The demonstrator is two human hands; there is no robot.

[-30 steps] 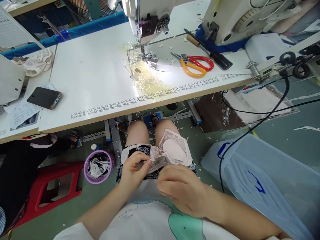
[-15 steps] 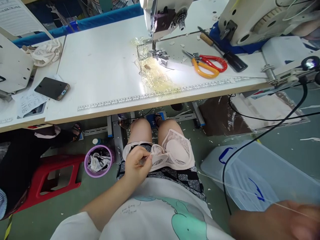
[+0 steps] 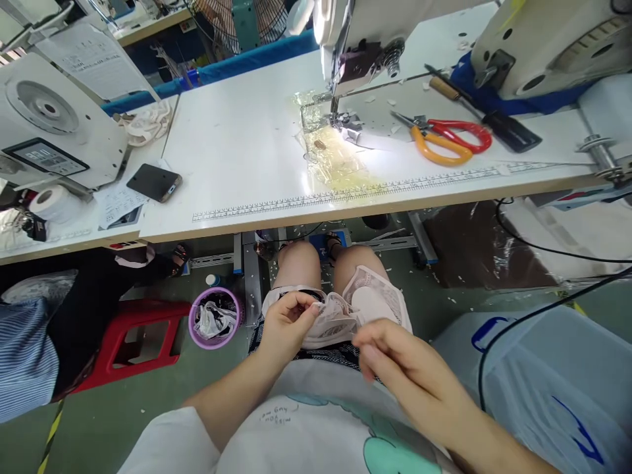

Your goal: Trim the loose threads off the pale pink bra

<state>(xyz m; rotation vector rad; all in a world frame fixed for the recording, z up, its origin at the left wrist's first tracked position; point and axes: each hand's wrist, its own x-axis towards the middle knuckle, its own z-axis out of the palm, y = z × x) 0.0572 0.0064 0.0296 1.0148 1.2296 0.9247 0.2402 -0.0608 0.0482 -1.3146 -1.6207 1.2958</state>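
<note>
Head view of two bare hands at work in front of a sewing desk, as I watch it from a distance. The pale bra lies across the seated person's lap, below the desk's front edge, one padded cup facing up and its lace border spread toward the right knee. I have the left hand at the near left part of the bra, the fingers closed in a pinch of thumb and forefinger on its lace edge. The right hand hangs just beside the padded cup, its fingers curled, with thumb and forefinger near each other; I cannot tell whether they grip anything. On the desk, the sewing machine stands with its needle over a patch of yellowish clear film; to its right lie scissors with one orange and one red handle, near a black-handled screwdriver. A printed ruler runs along the front edge, and a dark phone rests at the left, partly over papers. On the floor, a purple basket holding cloth stands near a red stool; a translucent bin occupies the right.
</note>
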